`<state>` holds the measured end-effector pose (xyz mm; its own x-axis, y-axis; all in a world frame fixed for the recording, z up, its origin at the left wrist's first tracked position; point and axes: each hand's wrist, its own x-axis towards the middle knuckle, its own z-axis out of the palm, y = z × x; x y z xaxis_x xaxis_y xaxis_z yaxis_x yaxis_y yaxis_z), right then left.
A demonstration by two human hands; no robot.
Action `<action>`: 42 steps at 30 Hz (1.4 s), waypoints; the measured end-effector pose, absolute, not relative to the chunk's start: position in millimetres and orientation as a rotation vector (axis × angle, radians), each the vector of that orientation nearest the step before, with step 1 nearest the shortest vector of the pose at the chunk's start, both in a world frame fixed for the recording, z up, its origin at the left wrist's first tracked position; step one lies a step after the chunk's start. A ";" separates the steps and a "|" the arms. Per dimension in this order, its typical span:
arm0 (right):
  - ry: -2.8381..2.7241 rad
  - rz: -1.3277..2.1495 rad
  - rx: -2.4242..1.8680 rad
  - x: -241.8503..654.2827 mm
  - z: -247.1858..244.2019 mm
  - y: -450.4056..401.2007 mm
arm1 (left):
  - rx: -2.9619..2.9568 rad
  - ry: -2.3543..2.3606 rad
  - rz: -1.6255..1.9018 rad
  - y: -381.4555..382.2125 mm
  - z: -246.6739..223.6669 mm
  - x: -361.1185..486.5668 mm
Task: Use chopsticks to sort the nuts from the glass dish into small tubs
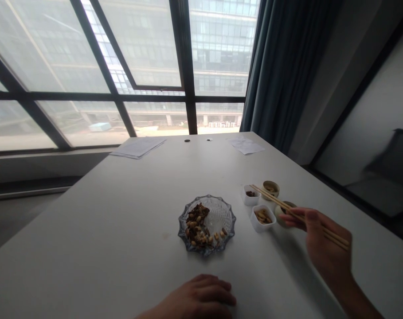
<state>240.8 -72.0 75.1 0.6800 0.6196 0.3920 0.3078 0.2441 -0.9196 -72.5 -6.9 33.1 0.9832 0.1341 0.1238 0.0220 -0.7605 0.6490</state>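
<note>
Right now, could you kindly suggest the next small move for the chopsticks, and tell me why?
I would probably have the right hand swing the chopsticks over to the glass dish and pinch one peanut. Their tips seem empty beside the small white square dish, while a mixed heap of nuts and dark pieces lies on the glass.

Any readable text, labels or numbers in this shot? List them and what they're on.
None readable: the left sheet of paper and right sheet of paper are too small and blurred to show any text, and the chopsticks show no marks.
</note>
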 end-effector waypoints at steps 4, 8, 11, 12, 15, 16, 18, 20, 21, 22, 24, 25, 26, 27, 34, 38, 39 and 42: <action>-0.970 0.414 -1.266 227.5 83.4 -80.6 | 2.424 0.101 0.234 -6.8 29.2 -73.3; -1.117 0.663 -1.333 216.8 86.4 -85.2 | 2.431 0.107 0.249 -6.6 23.9 -73.3; -1.142 0.795 -1.395 207.2 85.0 -83.6 | 2.442 0.106 0.250 -7.1 24.5 -72.7; -1.129 0.831 -1.409 203.8 84.2 -82.4 | 2.444 0.107 0.250 -7.2 25.3 -72.6; -1.077 0.904 -1.433 195.0 81.6 -78.0 | 2.455 0.098 0.238 -7.1 27.0 -73.0; -1.068 0.916 -1.437 193.1 81.1 -76.7 | 2.460 0.096 0.235 -6.9 26.6 -73.3; -1.074 0.936 -1.440 190.8 81.3 -74.8 | 2.467 0.090 0.237 -6.5 24.6 -73.8; -1.103 0.931 -1.435 190.2 83.5 -74.0 | 2.466 0.092 0.239 -6.2 22.6 -73.9; -1.128 0.919 -1.424 190.3 85.5 -74.0 | 2.465 0.095 0.237 -6.1 22.2 -73.8; -1.158 0.901 -1.409 190.7 87.8 -74.4 | 2.464 0.093 0.232 -6.2 22.3 -73.7; -1.223 0.868 -1.386 191.7 92.7 -75.8 | 2.462 0.088 0.238 -6.7 24.0 -73.2; -1.249 0.858 -1.387 192.3 94.8 -76.7 | 2.458 0.085 0.240 -7.0 25.2 -73.0; -1.261 0.850 -1.400 192.8 96.3 -77.7 | 2.453 0.089 0.251 -7.5 26.3 -72.7; -1.263 0.847 -1.422 193.0 97.1 -78.5 | 2.452 0.093 0.257 -7.8 26.9 -72.3; -1.310 0.767 -1.507 187.3 89.4 -77.0 | 2.458 0.099 0.246 -8.1 22.8 -71.7; -1.380 0.679 -1.487 185.1 84.4 -75.1 | 2.460 0.103 0.216 -7.6 23.7 -72.5; -1.373 0.666 -1.482 185.1 83.4 -75.1 | 2.458 0.103 0.217 -7.6 24.1 -72.6; -1.336 0.628 -1.460 185.5 79.9 -75.1 | 2.451 0.095 0.243 -8.1 24.8 -72.5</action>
<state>185.5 -75.1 79.9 0.2491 0.9364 0.2473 0.4068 0.1305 -0.9041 -72.5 -8.1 24.8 0.9801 0.1297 0.1504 0.0061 -0.7768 0.6297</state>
